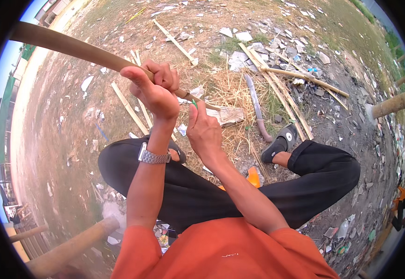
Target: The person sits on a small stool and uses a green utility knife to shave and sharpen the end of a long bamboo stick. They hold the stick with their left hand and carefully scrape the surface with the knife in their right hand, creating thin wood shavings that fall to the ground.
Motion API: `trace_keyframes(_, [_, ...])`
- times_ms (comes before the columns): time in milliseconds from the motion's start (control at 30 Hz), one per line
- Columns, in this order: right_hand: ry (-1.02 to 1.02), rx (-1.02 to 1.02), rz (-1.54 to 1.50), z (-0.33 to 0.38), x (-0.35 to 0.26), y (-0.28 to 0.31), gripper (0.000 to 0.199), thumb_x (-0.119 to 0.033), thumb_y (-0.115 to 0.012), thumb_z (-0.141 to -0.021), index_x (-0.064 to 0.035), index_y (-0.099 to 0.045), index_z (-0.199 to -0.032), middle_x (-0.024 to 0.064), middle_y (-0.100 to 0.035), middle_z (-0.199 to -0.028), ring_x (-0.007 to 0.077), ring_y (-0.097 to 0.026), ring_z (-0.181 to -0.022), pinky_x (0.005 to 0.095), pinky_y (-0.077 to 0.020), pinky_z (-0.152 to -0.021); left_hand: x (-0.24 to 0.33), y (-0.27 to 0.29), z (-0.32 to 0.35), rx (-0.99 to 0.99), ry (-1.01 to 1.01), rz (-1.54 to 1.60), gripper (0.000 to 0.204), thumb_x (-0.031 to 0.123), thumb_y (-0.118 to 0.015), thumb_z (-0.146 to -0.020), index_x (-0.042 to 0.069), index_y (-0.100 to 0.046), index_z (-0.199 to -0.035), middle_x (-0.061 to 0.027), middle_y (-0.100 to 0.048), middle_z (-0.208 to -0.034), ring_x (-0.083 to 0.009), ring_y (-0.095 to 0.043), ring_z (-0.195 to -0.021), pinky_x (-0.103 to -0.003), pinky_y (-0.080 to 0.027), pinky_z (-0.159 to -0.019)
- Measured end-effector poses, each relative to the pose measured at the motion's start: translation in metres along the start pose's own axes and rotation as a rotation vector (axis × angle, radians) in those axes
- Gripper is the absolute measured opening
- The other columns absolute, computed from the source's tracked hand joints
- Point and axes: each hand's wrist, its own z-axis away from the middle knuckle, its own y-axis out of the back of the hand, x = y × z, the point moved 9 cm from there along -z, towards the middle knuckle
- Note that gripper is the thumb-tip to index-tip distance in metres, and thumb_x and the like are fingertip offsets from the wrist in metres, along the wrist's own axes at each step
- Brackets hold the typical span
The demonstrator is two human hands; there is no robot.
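A long bamboo pole slants down from the upper left to a weathered wood block on the ground. My left hand is wrapped round it, thumb raised. Closer to its lower end, my right hand is closed on the pole, thumb and forefinger together. A small green piece shows at the thumb tip; its kind is unclear. Right of the block lies a long blade with a brown, curved handle, touched by neither hand.
Split bamboo strips lie ahead to the right, others to the left. Straw and broken tile pieces litter the ground. An orange object sits between my legs. Thick bamboo posts stand at both sides.
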Motion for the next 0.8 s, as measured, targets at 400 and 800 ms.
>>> trace_keyframes(400, [-0.023, -0.011, -0.306, 0.012, 0.064, -0.014, 0.030, -0.030, -0.032, -0.100, -0.0030, -0.044, -0.095, 0.0249, -0.053, -0.058, 0.0462, -0.055, -0.061, 0.0545, -0.0392, -0.059, 0.003, -0.010, 0.006, -0.170, -0.032, 0.067, 0.064, 0.069, -0.033, -0.088, 0.010, -0.028, -0.063, 0.0057, -0.020, -0.052, -0.0055, -0.016, -0.043, -0.023, -0.014, -0.040])
trace_keyframes(800, [0.024, -0.003, -0.016, 0.014, 0.004, -0.004, 0.024, -0.026, -0.036, -0.099, -0.0032, -0.041, -0.095, 0.0265, -0.055, -0.060, 0.0476, -0.057, -0.063, 0.0578, -0.0443, -0.057, 0.005, -0.003, 0.011, -0.123, -0.034, 0.061, 0.065, 0.069, -0.033, -0.088, 0.010, -0.026, -0.061, 0.0054, -0.020, -0.052, -0.0054, -0.016, -0.044, -0.023, -0.013, -0.040])
